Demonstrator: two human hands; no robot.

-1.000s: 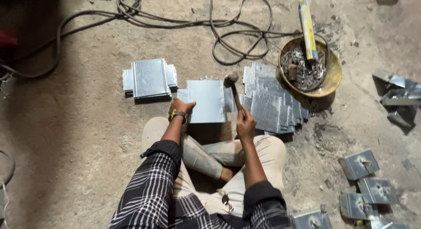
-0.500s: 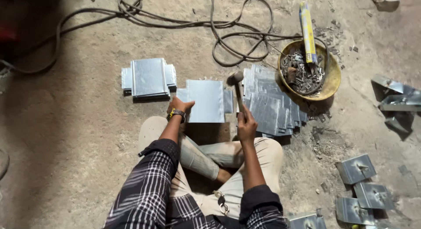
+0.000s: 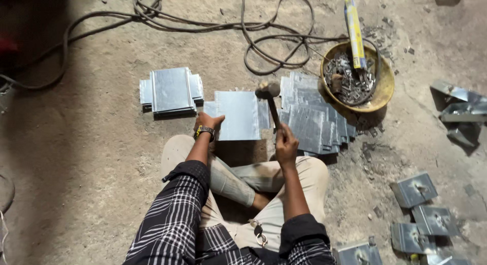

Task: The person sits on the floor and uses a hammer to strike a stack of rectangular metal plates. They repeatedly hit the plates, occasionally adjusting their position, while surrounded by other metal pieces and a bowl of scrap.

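item: right hand (image 3: 286, 143). fist closed round the lower end of the hammer (image 3: 270, 103) handle; the head stands beyond my knuckles, over the right edge of the sheet (image 3: 238, 115).

item: left hand (image 3: 207, 124). pressed flat on the near left corner of the sheet, fingers spread on the metal, holding nothing; a wristband sits just behind it.

item: sheet. flat grey metal piece with side flaps, lying on the floor (image 3: 91, 158) directly ahead of both hands, between them, just past my crossed legs.

item: folded stack (image 3: 171, 90). finished metal pieces piled together, beyond my left hand and a little to its left, apart from the sheet.

item: flat stack (image 3: 314, 120). loose overlapping metal sheets, just right of the hammer, touching or nearly touching the sheet's right flap.

item: bowl (image 3: 383, 90). round, yellowish, beyond and to the right of my right hand, at the far edge of the flat stack. contents: a heap of small dark metal bits, too small to tell apart; a long yellow and blue tool (image 3: 354, 31) rests across its rim.

item: brackets (image 3: 415, 189). small metal plates on the floor, well to the right of my right hand.

item: cable (image 3: 274, 46). dark loops on the floor beyond the sheet.
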